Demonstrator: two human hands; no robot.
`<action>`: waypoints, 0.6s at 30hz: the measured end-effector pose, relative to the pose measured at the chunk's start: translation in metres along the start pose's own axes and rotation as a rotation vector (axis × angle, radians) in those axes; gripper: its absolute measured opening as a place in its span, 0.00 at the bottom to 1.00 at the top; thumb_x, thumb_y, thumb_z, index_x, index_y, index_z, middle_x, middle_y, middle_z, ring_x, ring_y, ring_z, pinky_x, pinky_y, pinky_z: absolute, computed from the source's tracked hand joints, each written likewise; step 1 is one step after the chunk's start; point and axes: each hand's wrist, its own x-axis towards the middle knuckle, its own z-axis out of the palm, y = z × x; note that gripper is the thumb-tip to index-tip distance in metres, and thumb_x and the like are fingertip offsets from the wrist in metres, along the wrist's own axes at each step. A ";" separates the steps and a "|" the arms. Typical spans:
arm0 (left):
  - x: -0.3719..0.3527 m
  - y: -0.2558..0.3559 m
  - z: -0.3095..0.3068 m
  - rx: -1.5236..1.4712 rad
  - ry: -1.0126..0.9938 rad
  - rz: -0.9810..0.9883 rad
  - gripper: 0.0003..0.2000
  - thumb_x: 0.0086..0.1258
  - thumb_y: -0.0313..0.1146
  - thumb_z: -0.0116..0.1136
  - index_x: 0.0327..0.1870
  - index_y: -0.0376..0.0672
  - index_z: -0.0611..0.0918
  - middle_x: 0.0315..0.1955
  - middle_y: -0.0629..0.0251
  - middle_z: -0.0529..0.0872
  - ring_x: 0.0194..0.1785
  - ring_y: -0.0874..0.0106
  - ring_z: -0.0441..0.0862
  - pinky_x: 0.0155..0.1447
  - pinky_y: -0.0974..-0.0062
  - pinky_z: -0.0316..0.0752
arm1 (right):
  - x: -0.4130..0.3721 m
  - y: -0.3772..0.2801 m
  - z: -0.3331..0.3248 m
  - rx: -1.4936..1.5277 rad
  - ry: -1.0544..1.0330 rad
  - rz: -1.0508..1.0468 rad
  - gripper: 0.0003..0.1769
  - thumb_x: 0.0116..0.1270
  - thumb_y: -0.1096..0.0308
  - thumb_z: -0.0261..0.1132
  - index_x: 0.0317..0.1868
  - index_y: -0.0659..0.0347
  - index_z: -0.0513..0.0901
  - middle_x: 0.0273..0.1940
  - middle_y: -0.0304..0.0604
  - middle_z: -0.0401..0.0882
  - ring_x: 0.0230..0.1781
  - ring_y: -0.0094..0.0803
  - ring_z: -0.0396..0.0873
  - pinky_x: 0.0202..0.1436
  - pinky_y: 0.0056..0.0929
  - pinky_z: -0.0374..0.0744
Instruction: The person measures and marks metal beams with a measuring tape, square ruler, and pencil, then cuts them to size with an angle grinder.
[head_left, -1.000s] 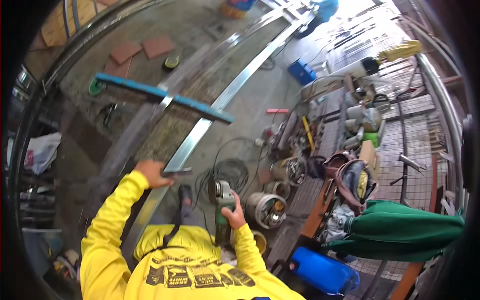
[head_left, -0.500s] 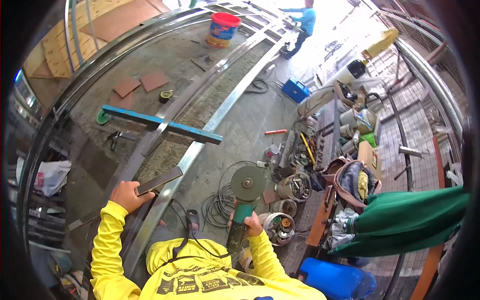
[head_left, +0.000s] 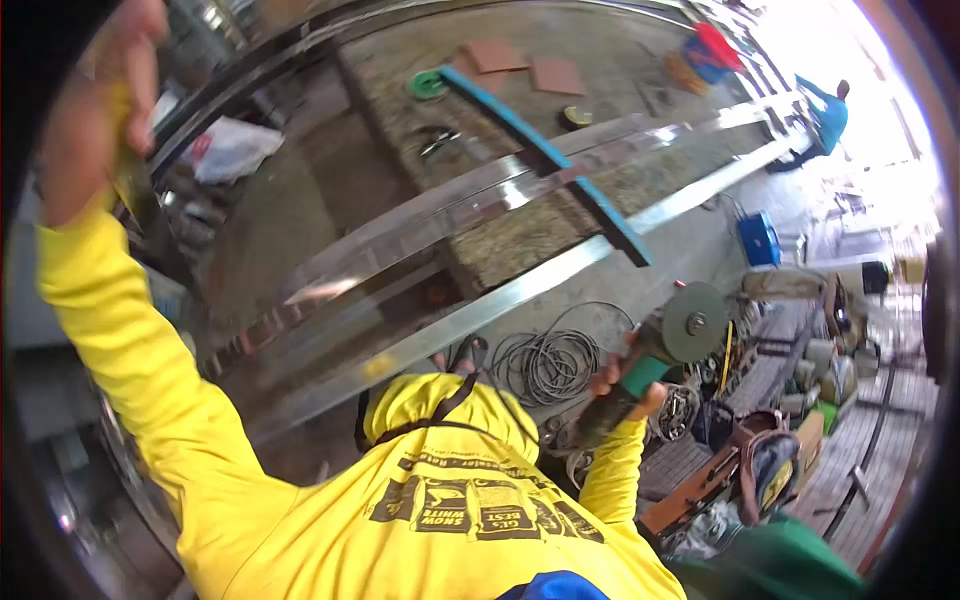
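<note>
My right hand (head_left: 650, 400) is closed round an angle grinder (head_left: 640, 378) with a green and dark body. Its round grey disc (head_left: 697, 325) faces up and looks blurred at the edge. Far up at the left, my left hand (head_left: 85, 150) is raised and smeared by motion. A short metal tube (head_left: 143, 200), dark and partly hidden, sticks out below its fingers. Long metal bars (head_left: 520, 285) run diagonally in front of me, with a blue metal bar (head_left: 545, 150) lying across them.
A coiled cable (head_left: 545, 365) lies on the floor near my feet. Tools and a bucket of small parts (head_left: 675, 410) crowd the right side. A person in a blue top (head_left: 828, 115) stands at the far right, near a red and blue bucket (head_left: 712, 55) and a blue case (head_left: 760, 240).
My left hand has swung from the metal bars up to the far left with the short tube. The view has turned left, and the grinder now appears further right.
</note>
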 end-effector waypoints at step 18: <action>-0.199 -0.220 0.249 -1.058 1.283 -0.953 0.31 0.74 0.73 0.56 0.37 0.49 0.74 0.26 0.71 0.76 0.27 0.73 0.73 0.37 0.69 0.75 | 0.053 -0.051 -0.047 -0.014 -0.075 0.183 0.49 0.59 0.51 0.70 0.77 0.66 0.63 0.40 0.56 0.82 0.34 0.48 0.83 0.39 0.44 0.83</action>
